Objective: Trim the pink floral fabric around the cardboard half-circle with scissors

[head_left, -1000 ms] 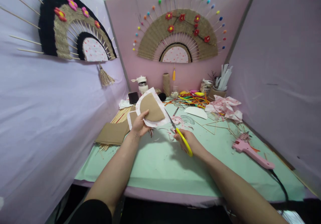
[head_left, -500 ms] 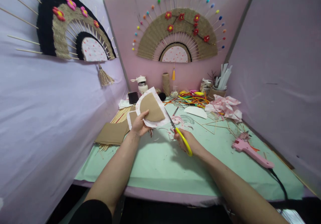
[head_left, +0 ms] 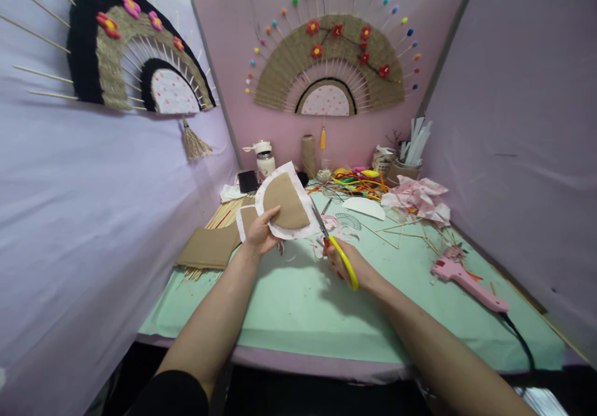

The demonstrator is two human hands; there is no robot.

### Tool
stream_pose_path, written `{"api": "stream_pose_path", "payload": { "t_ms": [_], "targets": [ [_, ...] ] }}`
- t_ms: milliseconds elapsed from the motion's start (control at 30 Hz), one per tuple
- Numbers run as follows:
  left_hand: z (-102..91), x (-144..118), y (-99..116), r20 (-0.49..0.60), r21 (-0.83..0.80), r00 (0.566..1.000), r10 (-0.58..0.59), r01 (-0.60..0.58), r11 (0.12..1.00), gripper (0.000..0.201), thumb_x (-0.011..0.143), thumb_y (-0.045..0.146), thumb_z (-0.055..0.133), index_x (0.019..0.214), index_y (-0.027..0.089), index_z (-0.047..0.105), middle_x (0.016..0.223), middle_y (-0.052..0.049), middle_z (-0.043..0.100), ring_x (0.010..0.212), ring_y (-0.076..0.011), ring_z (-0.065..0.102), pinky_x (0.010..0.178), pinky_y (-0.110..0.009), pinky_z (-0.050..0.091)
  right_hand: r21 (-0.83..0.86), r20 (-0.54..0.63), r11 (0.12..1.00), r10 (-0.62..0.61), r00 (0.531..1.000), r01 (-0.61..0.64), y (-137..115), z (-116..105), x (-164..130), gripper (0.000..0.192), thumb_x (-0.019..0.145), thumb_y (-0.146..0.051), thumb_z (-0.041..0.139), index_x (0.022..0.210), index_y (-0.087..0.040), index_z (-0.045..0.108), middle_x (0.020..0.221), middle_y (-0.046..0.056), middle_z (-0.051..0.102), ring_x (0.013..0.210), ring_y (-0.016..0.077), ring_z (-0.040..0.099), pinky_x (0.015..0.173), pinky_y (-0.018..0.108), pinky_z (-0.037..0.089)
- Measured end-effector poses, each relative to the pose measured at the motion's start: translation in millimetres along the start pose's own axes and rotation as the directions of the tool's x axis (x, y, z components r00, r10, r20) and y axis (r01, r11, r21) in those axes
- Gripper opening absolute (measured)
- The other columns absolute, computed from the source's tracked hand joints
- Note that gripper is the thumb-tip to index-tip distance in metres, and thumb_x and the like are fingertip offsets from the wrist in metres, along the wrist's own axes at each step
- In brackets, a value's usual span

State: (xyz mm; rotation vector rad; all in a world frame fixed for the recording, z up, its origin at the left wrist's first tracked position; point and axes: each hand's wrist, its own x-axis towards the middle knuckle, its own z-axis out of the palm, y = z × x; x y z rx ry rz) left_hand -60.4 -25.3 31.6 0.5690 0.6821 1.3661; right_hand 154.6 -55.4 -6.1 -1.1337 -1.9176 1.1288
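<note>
Pinched in my left hand (head_left: 263, 232) is a half-round piece of brown cardboard (head_left: 285, 201) backed with white fabric with faint pink spots, whose border (head_left: 305, 220) shows all round it. My thumb lies on the cardboard and the fingers are behind. My right hand (head_left: 345, 262) grips yellow-handled scissors (head_left: 342, 257) with the blades parted, at the right edge of the fabric. Whether the blades touch it I cannot tell. Under my left hand lies another cardboard piece with a fabric border (head_left: 247, 217). Pink fabric trimmings (head_left: 330, 223) are scattered behind the scissors.
Folded brown cardboard (head_left: 208, 248) lies on thin sticks at the left. A pink glue gun (head_left: 471, 285) with a black cord rests at the right. Farther back are a white half-round (head_left: 364, 208), crumpled pink fabric (head_left: 417, 198), coloured strands (head_left: 357, 183) and a bottle (head_left: 265, 161).
The cardboard and fabric piece has shifted slightly to the right and turned a little in my left hand. The scissors' blades have opened wider.
</note>
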Motion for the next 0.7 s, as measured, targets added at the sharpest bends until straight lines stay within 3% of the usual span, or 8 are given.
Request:
{"api": "stream_pose_path", "payload": {
  "t_ms": [700],
  "targets": [
    [4.5,-3.8,-3.7,0.004,-0.01,0.998,-0.064,0.064,0.998,0.042,0.084,0.012,0.048,0.126,0.008,0.052,0.1,-0.012,0.073,0.104,-0.0254,0.064,0.103,-0.043,0.043,-0.021,0.047,1.0,-0.022,0.999,0.023,-0.1,-0.5,0.0,0.041,0.087,-0.059,0.032,0.074,-0.021,0.039,0.054,-0.003,0.043,0.046,0.0113,0.04,0.045,0.024,0.032]
  ]
}}
